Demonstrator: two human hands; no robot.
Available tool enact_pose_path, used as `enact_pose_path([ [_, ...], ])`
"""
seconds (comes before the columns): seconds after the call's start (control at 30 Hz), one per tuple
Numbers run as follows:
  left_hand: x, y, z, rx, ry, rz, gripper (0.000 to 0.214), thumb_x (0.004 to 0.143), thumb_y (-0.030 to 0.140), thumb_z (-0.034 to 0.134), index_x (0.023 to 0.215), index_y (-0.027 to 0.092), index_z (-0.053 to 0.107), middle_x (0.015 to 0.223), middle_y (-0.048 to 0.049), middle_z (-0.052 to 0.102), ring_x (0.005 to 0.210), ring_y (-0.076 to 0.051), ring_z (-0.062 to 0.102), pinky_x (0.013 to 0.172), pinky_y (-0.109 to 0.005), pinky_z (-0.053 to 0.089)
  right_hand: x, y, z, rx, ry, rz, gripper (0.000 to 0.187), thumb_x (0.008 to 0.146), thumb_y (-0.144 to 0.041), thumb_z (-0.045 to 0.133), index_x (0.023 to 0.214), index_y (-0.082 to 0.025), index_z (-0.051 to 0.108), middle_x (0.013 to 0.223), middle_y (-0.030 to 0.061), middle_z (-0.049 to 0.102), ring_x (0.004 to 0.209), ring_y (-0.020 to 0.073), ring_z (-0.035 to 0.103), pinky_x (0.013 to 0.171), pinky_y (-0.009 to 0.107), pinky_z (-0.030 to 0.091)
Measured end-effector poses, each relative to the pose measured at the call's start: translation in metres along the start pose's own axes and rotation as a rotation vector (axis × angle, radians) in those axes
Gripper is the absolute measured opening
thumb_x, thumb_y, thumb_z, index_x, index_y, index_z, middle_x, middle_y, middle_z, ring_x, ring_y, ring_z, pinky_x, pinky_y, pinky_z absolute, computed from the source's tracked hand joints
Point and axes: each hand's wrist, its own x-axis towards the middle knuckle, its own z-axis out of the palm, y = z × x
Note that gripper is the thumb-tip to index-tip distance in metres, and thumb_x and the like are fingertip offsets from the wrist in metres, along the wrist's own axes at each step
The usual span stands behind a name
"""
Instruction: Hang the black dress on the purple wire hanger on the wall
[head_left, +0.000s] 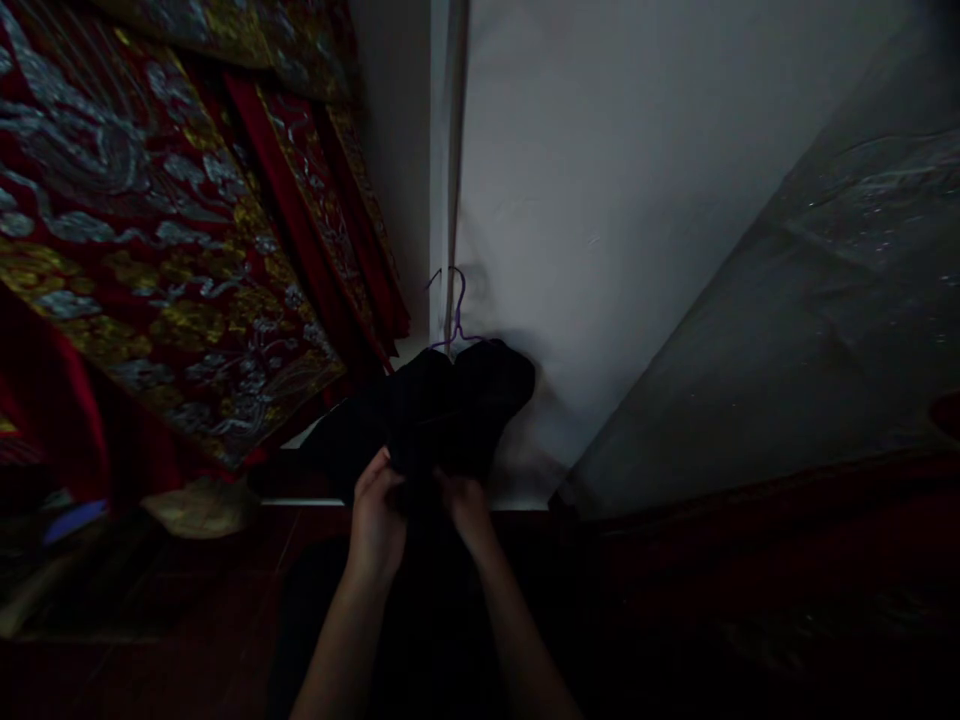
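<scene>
A black garment (450,405) hangs on a thin purple clothes hanger (459,320), whose hook points upward against the wall's edge. Its exact kind cannot be made out in the dim light. My left hand (379,505) closes on the dark cloth near its front, fingers bent in a pinch. Close by on the right, my right hand (461,500) has its fingers bent at the same cloth. Those fingertips are partly lost in shadow and against the black fabric.
Red embroidered cloth (150,230) with gold and silver patterns drapes at the left. Behind the garment is a pale wall (600,200). A glossy, grey slanted surface (810,330) stands at the right. A light, rounded object (202,507) lies on the dark red floor (217,580).
</scene>
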Motion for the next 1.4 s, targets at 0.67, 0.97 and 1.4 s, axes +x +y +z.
enact_pose_path([
  [0.67, 0.018, -0.107, -0.084, 0.808, -0.267, 0.170, 0.019, 0.071, 0.020, 0.061, 0.087, 0.018, 0.070, 0.085, -0.0063, 0.075, 0.083, -0.024, 0.069, 0.081, -0.034, 0.051, -0.037, 0.035, 0.008, 0.197, -0.018, 0.061, 0.048, 0.076, -0.063, 0.059, 0.056, -0.021, 0.048, 0.053, -0.0006, 0.051, 0.052, 0.0122, 0.046, 0.053, 0.026, 0.034],
  [0.97, 0.024, -0.109, -0.076, 0.847, -0.313, 0.239, 0.012, 0.074, 0.012, 0.052, 0.076, 0.019, 0.062, 0.073, -0.0011, 0.066, 0.073, -0.018, 0.063, 0.071, -0.026, 0.045, -0.038, 0.012, -0.012, 0.341, -0.152, -0.004, 0.037, 0.071, -0.054, 0.065, 0.062, -0.017, 0.064, 0.042, -0.0048, 0.046, 0.040, 0.0086, 0.036, 0.045, 0.023, 0.024],
  [1.4, 0.029, -0.126, -0.080, 0.889, -0.287, 0.265, 0.006, 0.081, 0.023, 0.063, 0.076, 0.019, 0.065, 0.072, -0.0026, 0.064, 0.069, -0.019, 0.062, 0.069, -0.028, 0.044, -0.004, -0.153, -0.040, 0.501, 0.076, -0.417, 0.022, 0.071, -0.035, 0.062, 0.057, -0.017, 0.063, 0.043, -0.0056, 0.043, 0.040, 0.0061, 0.032, 0.044, 0.023, 0.020],
])
